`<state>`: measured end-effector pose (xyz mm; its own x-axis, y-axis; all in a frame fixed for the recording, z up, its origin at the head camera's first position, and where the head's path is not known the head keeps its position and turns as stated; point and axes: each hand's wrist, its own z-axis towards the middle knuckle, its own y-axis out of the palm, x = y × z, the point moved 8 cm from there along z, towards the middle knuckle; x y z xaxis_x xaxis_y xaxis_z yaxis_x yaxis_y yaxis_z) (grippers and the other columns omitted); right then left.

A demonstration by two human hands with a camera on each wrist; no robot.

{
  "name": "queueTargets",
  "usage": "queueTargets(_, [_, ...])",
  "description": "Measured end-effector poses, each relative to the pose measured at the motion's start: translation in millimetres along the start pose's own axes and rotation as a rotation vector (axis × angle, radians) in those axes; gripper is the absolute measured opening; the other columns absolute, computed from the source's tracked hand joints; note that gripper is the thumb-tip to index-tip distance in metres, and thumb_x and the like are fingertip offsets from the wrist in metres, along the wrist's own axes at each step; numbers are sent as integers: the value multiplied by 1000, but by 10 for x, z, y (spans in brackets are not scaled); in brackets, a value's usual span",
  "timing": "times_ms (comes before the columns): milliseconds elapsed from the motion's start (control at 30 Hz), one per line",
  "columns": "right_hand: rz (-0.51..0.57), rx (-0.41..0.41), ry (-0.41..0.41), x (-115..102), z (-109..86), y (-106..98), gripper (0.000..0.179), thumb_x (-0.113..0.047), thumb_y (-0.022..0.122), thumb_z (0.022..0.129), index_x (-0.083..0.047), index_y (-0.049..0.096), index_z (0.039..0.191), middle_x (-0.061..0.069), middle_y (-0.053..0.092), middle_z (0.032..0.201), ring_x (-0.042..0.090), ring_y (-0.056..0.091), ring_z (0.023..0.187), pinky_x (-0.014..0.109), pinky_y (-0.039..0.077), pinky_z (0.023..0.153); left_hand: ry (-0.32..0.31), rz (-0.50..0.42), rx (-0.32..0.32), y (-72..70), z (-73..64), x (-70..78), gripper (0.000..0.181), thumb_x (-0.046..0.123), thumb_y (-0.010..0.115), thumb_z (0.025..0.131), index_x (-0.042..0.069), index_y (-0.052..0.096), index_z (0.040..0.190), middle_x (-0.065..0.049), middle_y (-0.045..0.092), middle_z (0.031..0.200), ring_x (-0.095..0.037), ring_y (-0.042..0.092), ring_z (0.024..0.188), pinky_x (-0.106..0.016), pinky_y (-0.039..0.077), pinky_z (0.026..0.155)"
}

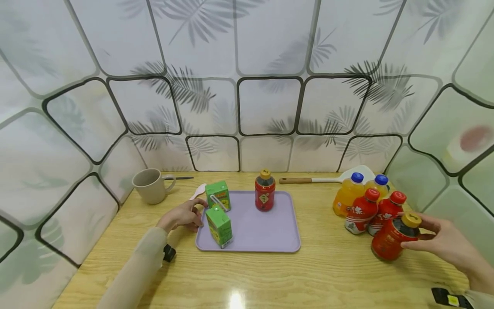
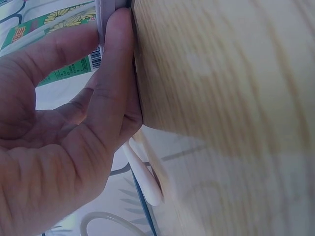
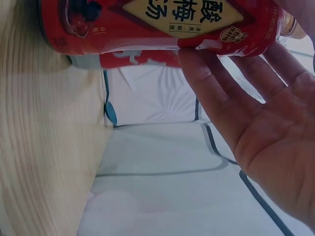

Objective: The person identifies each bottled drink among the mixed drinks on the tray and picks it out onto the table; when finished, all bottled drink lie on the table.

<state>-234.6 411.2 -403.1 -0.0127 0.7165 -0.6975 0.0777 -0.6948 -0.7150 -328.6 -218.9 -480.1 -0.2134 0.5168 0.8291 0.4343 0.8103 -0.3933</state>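
At the left edge of a lilac tray (image 1: 254,223), my left hand (image 1: 185,216) pinches the rim between thumb and fingers; the left wrist view shows the tray edge (image 2: 102,19) between them. Two green drink cartons (image 1: 219,227) and a dark red bottle with a gold cap (image 1: 264,193) stand on the tray. Far to the right, my right hand (image 1: 444,240) holds a matching red bottle (image 1: 391,240) around its upper part. In the right wrist view this bottle (image 3: 162,24) shows its label, with the fingers against its side. Its base seems to touch the table.
Two red-capped bottles (image 1: 362,212) and two orange drink bottles with blue caps (image 1: 348,195) stand behind the held bottle. A spatula (image 1: 308,180) lies along the back. At left are a grey mug (image 1: 150,186), a dark thin stick (image 1: 183,177) and a white spoon (image 1: 199,191).
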Motion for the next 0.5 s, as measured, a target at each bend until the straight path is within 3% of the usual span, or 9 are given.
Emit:
queueTargets(67, [14, 14, 1, 20, -4, -27, 82, -17, 80, 81, 16, 35, 140, -20, 57, 107, -5, 61, 81, 29, 60, 67, -5, -6, 3, -5, 9, -2, 60, -11, 66, 79, 6, 46, 132, -12, 49, 89, -19, 59, 67, -31, 60, 62])
queueTargets(133, [12, 21, 12, 34, 0, -52, 80, -18, 80, 81, 15, 37, 139, -23, 56, 104, -2, 63, 80, 28, 60, 67, -3, -6, -1, -7, 16, -2, 60, -10, 67, 79, 6, 46, 133, -12, 50, 89, -19, 59, 67, -31, 60, 62])
queueTargets(233, [-9, 11, 40, 57, 12, -73, 81, -21, 81, 81, 14, 36, 139, 4, 65, 112, 6, 64, 81, 28, 60, 67, -3, -8, -3, -4, 16, -1, 60, -10, 67, 79, 5, 45, 133, -12, 50, 89, -19, 59, 67, -30, 60, 62])
queueTargets(300, [-36, 3, 51, 77, 23, -83, 82, -23, 81, 81, 14, 36, 139, 27, 60, 120, 9, 63, 84, 28, 59, 67, 2, 0, -9, 4, 11, 3, 61, -10, 67, 79, 5, 45, 134, -12, 50, 89, -19, 60, 67, -30, 60, 63])
queueTargets(367, [-57, 2, 60, 105, 26, -88, 85, -26, 81, 81, 14, 35, 140, 39, 48, 130, 7, 61, 86, 27, 59, 67, -4, 1, -6, 6, 7, 0, 60, -10, 67, 79, 5, 46, 133, -12, 50, 89, -19, 59, 67, -30, 60, 63])
queueTargets(500, [-71, 3, 70, 179, 27, -91, 87, -31, 81, 80, 11, 37, 142, 42, 40, 137, 14, 61, 93, 27, 59, 68, -11, 1, 2, 7, 4, -7, 59, -10, 66, 79, 6, 47, 132, -12, 50, 90, -20, 59, 68, -30, 60, 63])
